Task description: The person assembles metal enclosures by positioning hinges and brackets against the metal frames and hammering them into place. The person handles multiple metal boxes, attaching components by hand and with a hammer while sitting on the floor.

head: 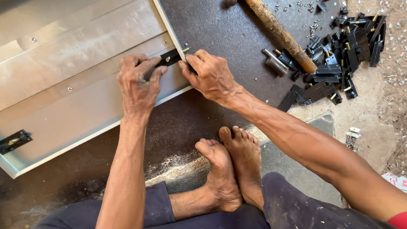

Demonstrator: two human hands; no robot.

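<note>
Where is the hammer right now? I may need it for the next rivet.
In the head view, the hammer lies on the dark mat at upper right, beyond the right hand, its wooden handle pointing toward the pile of black brackets.

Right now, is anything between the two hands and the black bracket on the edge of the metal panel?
Nothing visible. The left hand presses on the black bracket and the right hand touches its outer end at the metal panel edge. The hammer lies apart, to the right.
</note>
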